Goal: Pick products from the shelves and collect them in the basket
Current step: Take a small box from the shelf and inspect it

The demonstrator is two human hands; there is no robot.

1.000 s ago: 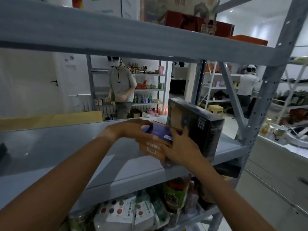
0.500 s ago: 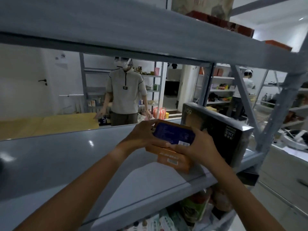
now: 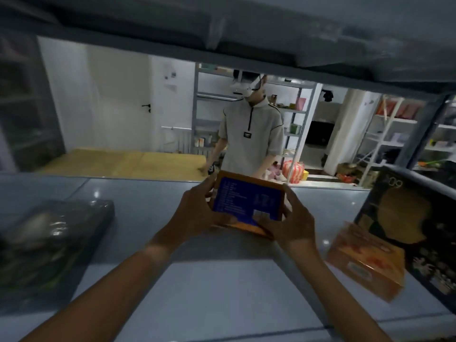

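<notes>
I hold an orange box with a blue printed face (image 3: 248,201) above the grey shelf board (image 3: 197,280), tilted so the blue side faces me. My left hand (image 3: 195,215) grips its left edge and my right hand (image 3: 291,220) grips its right edge, thumbs on the near side. A second orange box (image 3: 367,262) lies on the shelf to the right, leaning against a large black box (image 3: 414,230). No basket is in view.
A dark plastic-wrapped package (image 3: 49,240) lies on the shelf at the left. The shelf above (image 3: 222,33) hangs low overhead. Beyond the rack a person in a grey shirt (image 3: 251,137) stands facing me, with more shelving behind.
Both hands have lifted the top orange box off the stack and carried it left, away from the black box. The lower orange box stays on the shelf. The view has shifted and dipped under the upper shelf.
</notes>
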